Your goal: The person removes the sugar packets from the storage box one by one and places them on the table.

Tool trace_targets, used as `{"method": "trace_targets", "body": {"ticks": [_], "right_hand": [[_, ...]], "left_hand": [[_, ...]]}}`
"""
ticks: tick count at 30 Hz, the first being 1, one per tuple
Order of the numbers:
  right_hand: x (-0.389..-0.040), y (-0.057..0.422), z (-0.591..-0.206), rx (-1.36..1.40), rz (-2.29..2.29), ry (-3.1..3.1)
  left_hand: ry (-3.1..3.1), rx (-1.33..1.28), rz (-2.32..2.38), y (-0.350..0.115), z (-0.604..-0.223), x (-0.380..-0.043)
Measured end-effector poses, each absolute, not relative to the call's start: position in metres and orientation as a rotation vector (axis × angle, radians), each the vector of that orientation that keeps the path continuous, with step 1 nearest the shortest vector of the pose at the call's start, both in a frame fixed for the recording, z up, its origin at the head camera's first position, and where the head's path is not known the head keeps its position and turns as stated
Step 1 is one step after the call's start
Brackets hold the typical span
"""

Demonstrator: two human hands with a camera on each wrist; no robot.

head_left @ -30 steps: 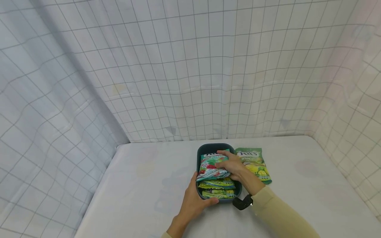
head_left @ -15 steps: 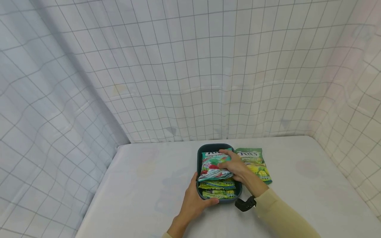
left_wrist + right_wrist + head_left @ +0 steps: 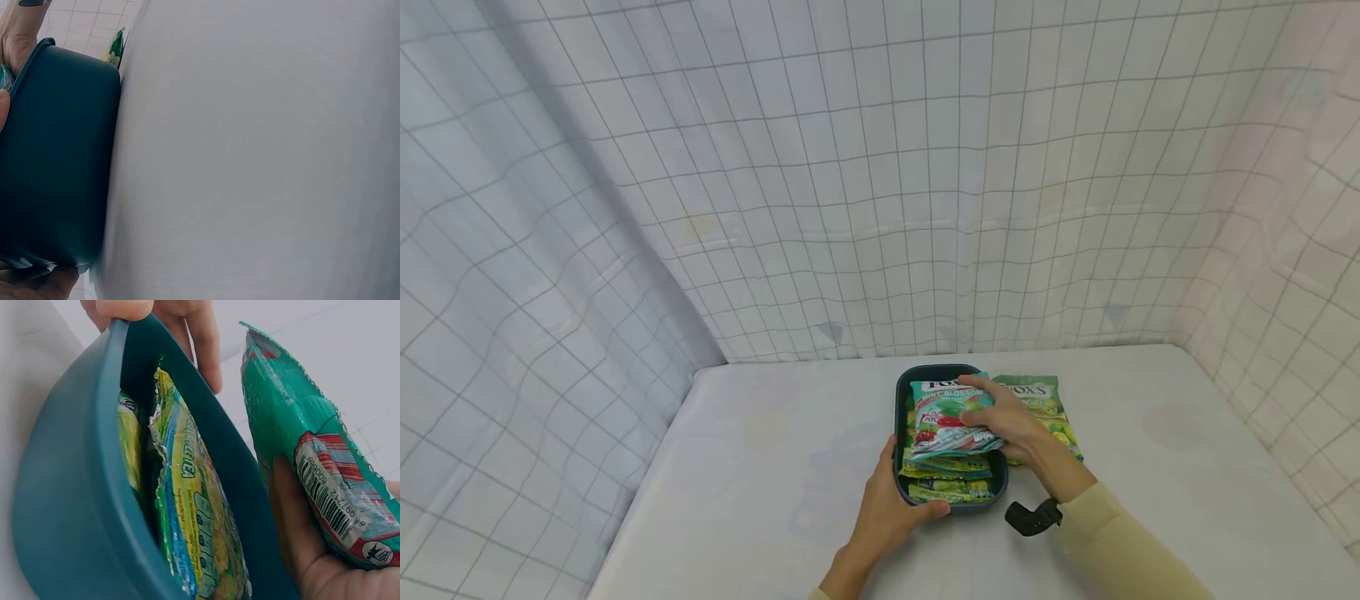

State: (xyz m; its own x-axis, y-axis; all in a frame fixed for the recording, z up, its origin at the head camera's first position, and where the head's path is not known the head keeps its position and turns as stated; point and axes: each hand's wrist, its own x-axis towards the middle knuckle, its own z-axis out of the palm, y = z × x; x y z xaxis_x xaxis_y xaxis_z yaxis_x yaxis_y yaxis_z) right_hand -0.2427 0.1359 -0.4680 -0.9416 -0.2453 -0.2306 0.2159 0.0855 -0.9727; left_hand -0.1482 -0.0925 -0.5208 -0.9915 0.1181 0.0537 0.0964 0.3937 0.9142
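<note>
My right hand [image 3: 1011,421] grips a teal Fox's candy bag [image 3: 942,408] with a red fruit picture. It overlaps the upper part of a dark teal plastic container [image 3: 900,400]. In the right wrist view the candy bag tilts up over the rim, fingers behind its barcode side. My left hand [image 3: 883,508] holds the container's near left corner, thumb on the near rim and fingers along the left wall. Inside the container, yellow-green candy bags [image 3: 194,487] stand on edge, one behind another.
A green and yellow Fox's candy bag [image 3: 1030,390] lies flat on the white table [image 3: 760,483], right of the container and partly behind my right hand. A white grid-patterned curtain [image 3: 880,208] closes off the back and both sides.
My right hand has shifted to the right with the teal candy bag, uncovering some yellow-green packaging at the container's left. My left hand stays at the same corner.
</note>
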Motion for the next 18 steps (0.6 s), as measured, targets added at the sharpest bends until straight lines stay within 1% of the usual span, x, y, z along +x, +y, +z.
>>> {"method": "trace_targets", "body": {"ticks": [5, 12, 18], "right_hand": [[-0.241, 0.142, -0.465, -0.076, -1.875, 2.098], [-0.241, 0.146, -0.46, -0.06, -2.01, 1.913], [-0.24, 0.153, -0.455, -0.076, -2.005, 1.929]], "left_hand": [[2.605, 0.204, 1.716, -0.092, -0.52, -0.148], [2.605, 0.204, 1.708, -0.092, -0.522, -0.149], [2.584, 0.2, 1.728, -0.093, -0.523, -0.149]]}}
